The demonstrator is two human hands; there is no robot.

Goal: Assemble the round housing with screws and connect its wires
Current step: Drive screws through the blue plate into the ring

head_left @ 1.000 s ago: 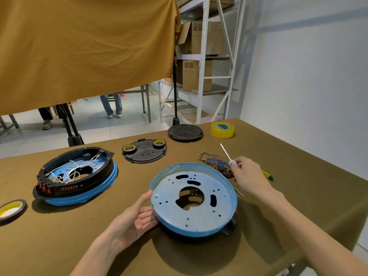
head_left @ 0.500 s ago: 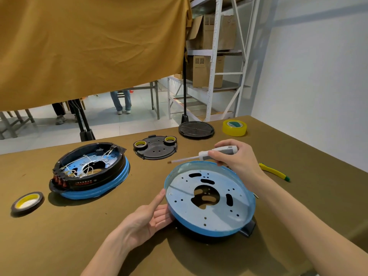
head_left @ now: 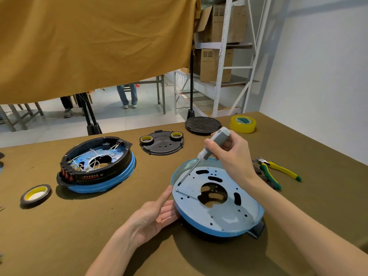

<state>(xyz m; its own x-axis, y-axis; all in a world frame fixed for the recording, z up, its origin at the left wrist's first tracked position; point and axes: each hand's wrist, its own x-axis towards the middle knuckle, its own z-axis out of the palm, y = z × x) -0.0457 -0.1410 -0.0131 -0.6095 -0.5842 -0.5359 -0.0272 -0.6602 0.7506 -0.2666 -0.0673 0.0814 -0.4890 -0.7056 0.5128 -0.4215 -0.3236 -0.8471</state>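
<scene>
While the left hand (head_left: 157, 216) rests flat and spread against the near-left rim of the blue housing (head_left: 219, 216) on the table (head_left: 59, 236), the right hand (head_left: 233, 156) grips a grey screwdriver (head_left: 211, 148), its tip slanting down just above a screw (head_left: 177, 190) inside the left rim.

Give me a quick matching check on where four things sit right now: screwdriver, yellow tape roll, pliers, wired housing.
Things:
1. screwdriver
2. yellow tape roll
3. pliers
4. wired housing

Places:
A. far right corner of the table
B. left part of the table
C. in the right hand, tip down in the blue housing
D. table, right of the blue housing

Pairs: 1-C, 2-A, 3-D, 4-B
</scene>
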